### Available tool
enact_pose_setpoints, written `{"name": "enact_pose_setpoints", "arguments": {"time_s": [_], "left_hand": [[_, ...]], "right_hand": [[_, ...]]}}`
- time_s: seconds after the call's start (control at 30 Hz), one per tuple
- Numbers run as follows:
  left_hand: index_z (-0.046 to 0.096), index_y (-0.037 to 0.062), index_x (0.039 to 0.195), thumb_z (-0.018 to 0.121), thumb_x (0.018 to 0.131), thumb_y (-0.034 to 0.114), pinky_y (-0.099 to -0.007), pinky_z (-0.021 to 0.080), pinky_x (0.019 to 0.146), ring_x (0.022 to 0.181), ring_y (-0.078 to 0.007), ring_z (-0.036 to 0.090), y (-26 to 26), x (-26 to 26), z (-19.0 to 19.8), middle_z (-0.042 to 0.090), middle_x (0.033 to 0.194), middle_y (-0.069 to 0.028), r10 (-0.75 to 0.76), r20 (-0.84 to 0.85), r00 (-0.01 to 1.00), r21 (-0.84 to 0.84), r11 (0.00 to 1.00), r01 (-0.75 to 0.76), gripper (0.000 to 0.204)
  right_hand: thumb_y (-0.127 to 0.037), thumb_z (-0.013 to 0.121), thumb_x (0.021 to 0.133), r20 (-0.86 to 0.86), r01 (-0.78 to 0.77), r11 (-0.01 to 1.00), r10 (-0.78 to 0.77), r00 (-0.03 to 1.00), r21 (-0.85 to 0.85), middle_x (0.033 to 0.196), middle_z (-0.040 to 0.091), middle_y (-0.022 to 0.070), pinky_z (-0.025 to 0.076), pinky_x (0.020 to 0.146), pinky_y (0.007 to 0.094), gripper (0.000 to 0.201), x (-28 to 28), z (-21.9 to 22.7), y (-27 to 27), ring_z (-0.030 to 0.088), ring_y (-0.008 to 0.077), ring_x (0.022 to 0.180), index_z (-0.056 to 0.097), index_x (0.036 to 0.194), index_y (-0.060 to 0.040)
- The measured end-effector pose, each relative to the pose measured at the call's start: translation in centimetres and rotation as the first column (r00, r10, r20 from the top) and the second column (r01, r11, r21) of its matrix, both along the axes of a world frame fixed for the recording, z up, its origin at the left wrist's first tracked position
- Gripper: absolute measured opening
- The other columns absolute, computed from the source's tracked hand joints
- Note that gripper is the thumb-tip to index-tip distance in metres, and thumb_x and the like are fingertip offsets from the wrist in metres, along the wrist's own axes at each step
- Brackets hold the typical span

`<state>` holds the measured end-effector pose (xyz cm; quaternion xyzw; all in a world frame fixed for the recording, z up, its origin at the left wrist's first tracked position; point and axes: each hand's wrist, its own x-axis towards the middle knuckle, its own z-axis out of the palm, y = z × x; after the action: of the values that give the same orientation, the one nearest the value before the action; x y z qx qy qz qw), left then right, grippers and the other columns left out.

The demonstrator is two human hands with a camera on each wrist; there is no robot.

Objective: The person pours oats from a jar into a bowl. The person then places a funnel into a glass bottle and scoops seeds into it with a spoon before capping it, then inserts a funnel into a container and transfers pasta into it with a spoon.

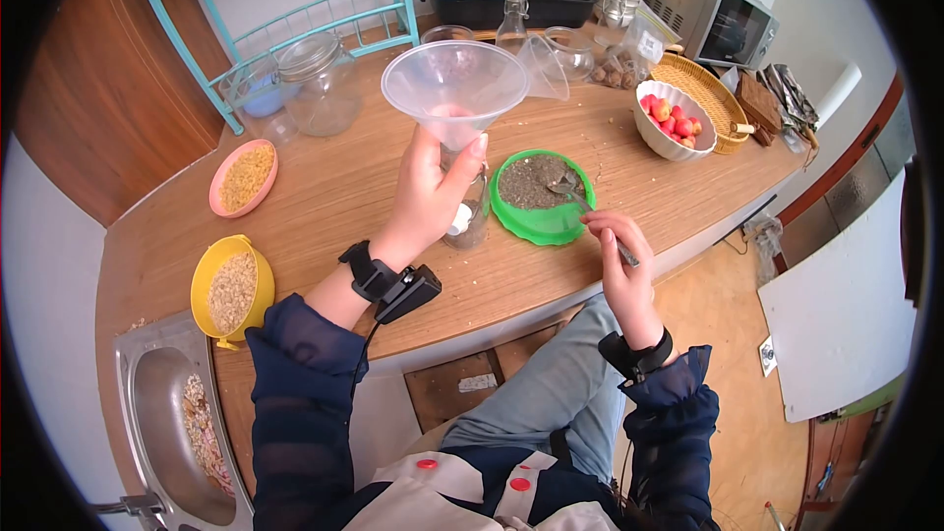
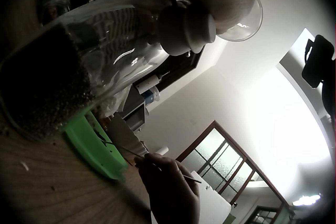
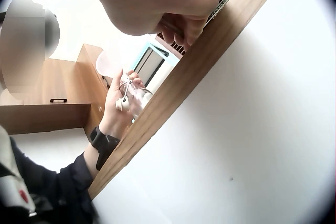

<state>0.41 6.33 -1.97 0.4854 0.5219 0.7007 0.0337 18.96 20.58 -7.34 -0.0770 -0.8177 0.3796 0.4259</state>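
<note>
My left hand (image 1: 425,197) grips the neck of a clear glass swing-top bottle (image 2: 113,56) standing on the wooden counter. A wide translucent funnel (image 1: 454,79) sits in its mouth, its cone rising above my thumb. The bottle's white stopper (image 2: 186,29) hangs beside the neck. Dark grainy contents (image 2: 47,82) fill the lower part of the bottle. Just to its right lies a shallow green bowl (image 1: 539,228) with dark grains (image 1: 531,182) in it. My right hand (image 1: 626,261) holds a metal spoon (image 1: 582,199) by the handle, its head over the grains.
On the left are a pink bowl (image 1: 218,195) of yellow pieces, a yellow bowl (image 1: 204,285) of flakes and a steel sink (image 1: 147,413). A white bowl (image 1: 657,135) of red fruit stands right. Glass jars (image 1: 320,88) and a second funnel (image 1: 543,69) stand behind.
</note>
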Motion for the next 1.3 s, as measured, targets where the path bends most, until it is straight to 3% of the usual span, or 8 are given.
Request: {"name": "enact_pose_setpoints", "arguments": {"time_s": [0.07, 0.27, 0.4, 0.47, 0.57, 0.7, 1.07, 1.3], "left_hand": [[0.041, 0.0026, 0.106, 0.052, 0.085, 0.014, -0.0229, 0.043, 0.062, 0.07, -0.009, 0.052, 0.0, 0.0, 0.0, 0.051, 0.083, -0.0038, 0.0, -0.003, 1.0, -0.001, 1.0, 0.0, 0.026], [0.041, 0.0024, 0.106, 0.052, 0.085, 0.014, -0.0232, 0.044, 0.062, 0.069, -0.0091, 0.051, 0.1, -0.1, -0.2, 0.05, 0.084, -0.0038, -0.015, 0.024, 1.0, 0.015, 1.0, 0.015, 0.026], [0.041, 0.0023, 0.106, 0.052, 0.085, 0.014, -0.0233, 0.044, 0.061, 0.069, -0.0093, 0.052, 0.1, -0.2, -0.3, 0.05, 0.084, -0.004, -0.009, 0.008, 1.0, 0.015, 1.0, 0.009, 0.027], [0.041, 0.0022, 0.106, 0.052, 0.085, 0.014, -0.0232, 0.044, 0.061, 0.069, -0.0093, 0.052, 0.1, -0.2, -0.2, 0.05, 0.084, -0.004, -0.01, -0.003, 1.0, 0.01, 1.0, 0.01, 0.027], [0.04, 0.002, 0.107, 0.052, 0.085, 0.014, -0.0232, 0.043, 0.061, 0.069, -0.0095, 0.052, 0.0, 0.0, -0.1, 0.05, 0.083, -0.004, -0.006, 0.017, 1.0, 0.008, 1.0, 0.006, 0.027], [0.04, 0.0019, 0.106, 0.052, 0.085, 0.013, -0.0232, 0.043, 0.061, 0.069, -0.0094, 0.052, 0.0, -0.1, -0.1, 0.051, 0.083, -0.0039, 0.004, 0.008, 1.0, 0.003, 1.0, -0.004, 0.027], [0.041, 0.002, 0.105, 0.051, 0.085, 0.012, -0.0233, 0.043, 0.062, 0.07, -0.0092, 0.051, 0.1, -0.1, -0.2, 0.05, 0.083, -0.004, -0.013, 0.002, 1.0, 0.022, 1.0, 0.013, 0.025], [0.041, 0.0023, 0.105, 0.052, 0.085, 0.013, -0.023, 0.043, 0.062, 0.069, -0.0088, 0.051, 0.0, 0.0, -0.1, 0.05, 0.083, -0.0038, -0.008, -0.005, 1.0, 0.018, 1.0, 0.008, 0.025]], "right_hand": [[-0.003, 0.044, 0.086, -0.07, -0.076, 0.974, 0.062, 0.996, -0.214, 0.095, 0.057, 0.0127, 0.044, 0.077, 0.0284, 0.014, -0.1, -0.3, -0.1, 0.055, 0.0207, 0.088, 0.056, 0.087, 0.0032], [-0.006, 0.042, 0.088, -0.113, -0.132, 0.93, 0.099, 0.989, -0.342, 0.096, 0.055, 0.0122, 0.045, 0.077, 0.0268, 0.016, -0.2, -0.5, -0.1, 0.053, 0.0184, 0.092, 0.055, 0.09, 0.0038], [-0.008, 0.042, 0.089, -0.087, -0.066, 0.927, 0.036, 0.996, -0.37, 0.091, 0.056, 0.0108, 0.046, 0.075, 0.0263, 0.017, -0.3, -0.3, -0.1, 0.055, 0.0165, 0.087, 0.054, 0.093, 0.004], [-0.011, 0.042, 0.089, 0.034, 0.0, 0.83, 0.022, 0.999, -0.558, 0.086, 0.057, 0.009, 0.046, 0.071, 0.025, 0.018, -0.1, -0.8, 0.2, 0.056, 0.0139, 0.079, 0.052, 0.095, 0.0032], [-0.014, 0.043, 0.09, -0.049, -0.081, 0.783, 0.064, 0.997, -0.617, 0.083, 0.057, 0.008, 0.046, 0.067, 0.0236, 0.019, -0.2, -1.2, 0.5, 0.056, 0.0124, 0.073, 0.051, 0.096, 0.0024], [-0.015, 0.044, 0.09, -0.077, -0.078, 0.737, 0.035, 0.996, -0.671, 0.083, 0.057, 0.0087, 0.046, 0.067, 0.0232, 0.02, -0.2, -1.3, 0.8, 0.056, 0.0128, 0.074, 0.051, 0.095, 0.002], [-0.018, 0.043, 0.09, -0.285, -0.275, 0.478, 0.053, 0.957, -0.834, 0.083, 0.058, 0.0097, 0.046, 0.07, 0.0257, 0.019, 0.6, -0.8, 1.5, 0.057, 0.0156, 0.074, 0.05, 0.094, -0.0003], [-0.018, 0.042, 0.09, -0.28, -0.283, 0.49, 0.08, 0.957, -0.825, 0.082, 0.058, 0.0095, 0.046, 0.069, 0.0257, 0.019, 0.9, -0.8, 2.2, 0.057, 0.0157, 0.074, 0.05, 0.092, -0.0012]]}}
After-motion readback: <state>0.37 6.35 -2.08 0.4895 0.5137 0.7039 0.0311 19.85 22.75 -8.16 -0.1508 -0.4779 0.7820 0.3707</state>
